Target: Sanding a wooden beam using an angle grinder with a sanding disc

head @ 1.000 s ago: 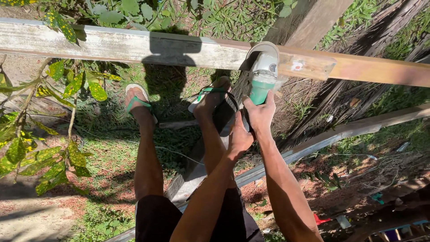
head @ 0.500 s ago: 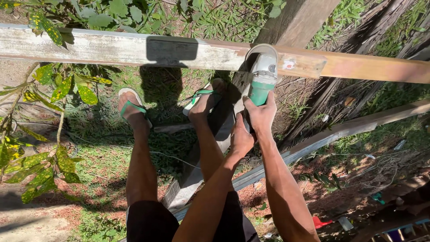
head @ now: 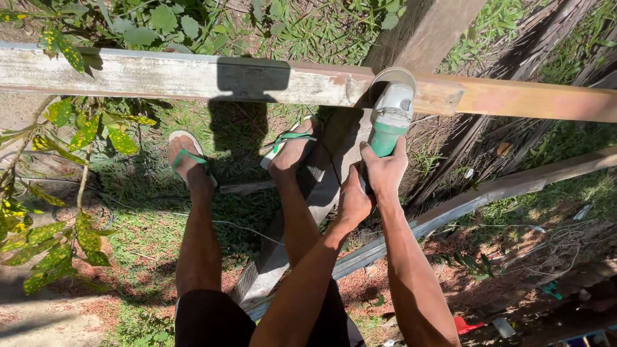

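Observation:
Both my hands grip a green and grey angle grinder [head: 390,119]. My right hand [head: 385,170] wraps the green body from behind, and my left hand [head: 353,200] holds just below it on the rear of the tool. The grinder's round guard [head: 393,78] presses against a long horizontal wooden beam [head: 193,77], at the spot where its whitish part meets its bare brown part [head: 533,99]. My feet in green-strapped sandals, left [head: 186,157] and right [head: 289,144], stand on grass below.
A slanted wooden post [head: 427,32] rises behind the beam. Planks [head: 488,193] lie on the ground to the right, another plank [head: 276,257] under my legs. A leafy shrub [head: 51,212] stands at left. A thin cord [head: 238,228] runs over the grass.
The view has shifted slightly, so the beam, my feet and the grinder sit a little lower and further right in frame. My hands keep the same grip on the grinder at the beam.

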